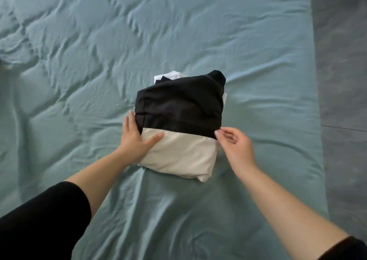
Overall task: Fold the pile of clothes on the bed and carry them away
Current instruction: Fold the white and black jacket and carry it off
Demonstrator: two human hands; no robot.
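Head view: folded clothes (178, 104) lie between left grip (137, 138), pressing flat, and right grip (236, 144), relaxed.

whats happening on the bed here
A person is squaring up a small stack of folded clothes on the bed. The left hand lies flat against the stack's left side, thumb on the cream garment. The right hand, fingers loosely curled, is at the black garment's near right corner. The stack is not lifted yet.

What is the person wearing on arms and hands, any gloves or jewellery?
The left hand and right hand are bare: no gloves, rings or watch visible. The black fabric left sleeve ends near the elbow; the black fabric right sleeve shows only at the frame corner.
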